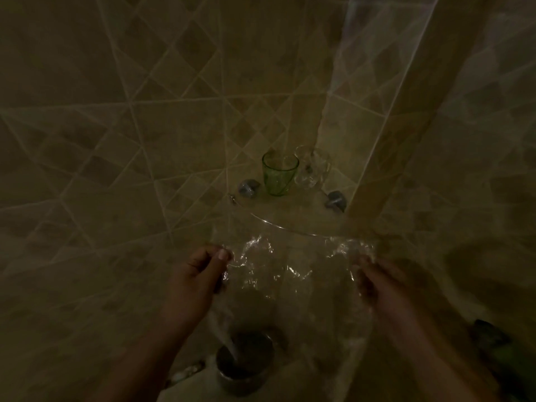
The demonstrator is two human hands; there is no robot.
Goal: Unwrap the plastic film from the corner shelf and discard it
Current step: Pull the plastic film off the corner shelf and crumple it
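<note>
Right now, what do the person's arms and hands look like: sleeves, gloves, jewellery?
Both forearms are bare with no sleeves in view. The left hand and right hand wear no gloves. No rings, watch or bracelet can be made out, though the picture is dim and blurred.

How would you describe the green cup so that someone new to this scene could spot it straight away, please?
Find the tiled wall corner, then the clear glass corner shelf fixed there. The green cup stands upright at its back, left of a clear glass mug. It is the only coloured vessel on the shelf.
</note>
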